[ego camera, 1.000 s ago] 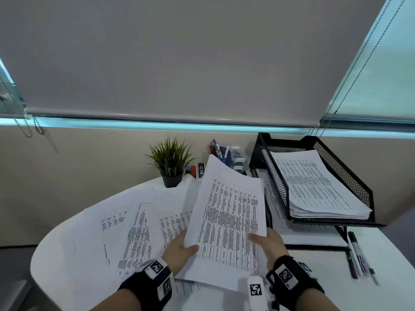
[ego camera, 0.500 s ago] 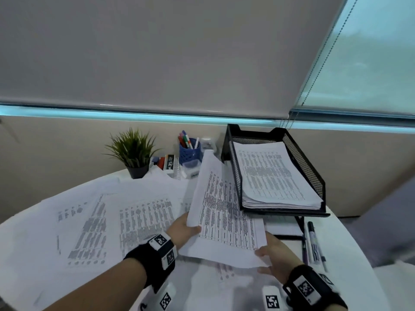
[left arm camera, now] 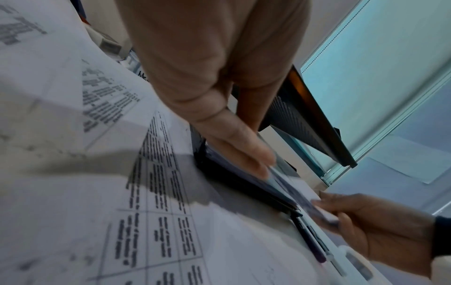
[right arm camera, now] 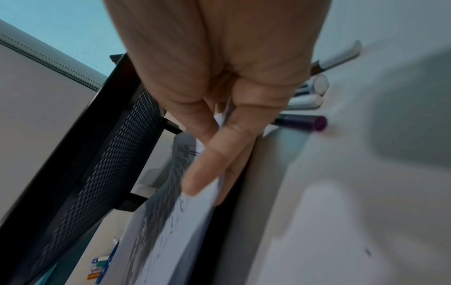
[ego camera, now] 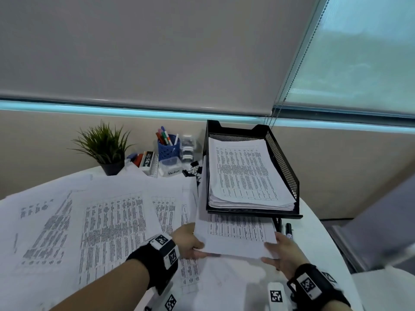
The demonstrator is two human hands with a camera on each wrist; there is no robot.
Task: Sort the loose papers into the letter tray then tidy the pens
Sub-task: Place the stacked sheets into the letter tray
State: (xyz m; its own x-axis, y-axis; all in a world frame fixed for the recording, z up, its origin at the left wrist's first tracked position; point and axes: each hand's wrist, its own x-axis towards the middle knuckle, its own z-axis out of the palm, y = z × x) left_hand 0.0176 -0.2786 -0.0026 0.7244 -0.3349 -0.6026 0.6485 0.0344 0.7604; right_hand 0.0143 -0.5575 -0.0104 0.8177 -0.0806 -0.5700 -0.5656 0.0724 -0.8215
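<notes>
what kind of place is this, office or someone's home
Most likely an office desk, though a home office can't be ruled out. A black mesh letter tray holds a stack of printed sheets, more printed papers cover the white table, and a blue pen cup stands beside stationery under a roller blind.

I can read little here. A white box (ego camera: pixel 147 162) at about eleven o'clock from the letter tray (ego camera: pixel 283 167), beside the blue pen cup (ego camera: pixel 168 149), carries a black label with the number "35". A clear plastic container (ego camera: pixel 170 168) just in front of that cup bears handwriting that looks like "Medium". The print on the papers (ego camera: pixel 243 173) is too small and blurred to read.
</notes>
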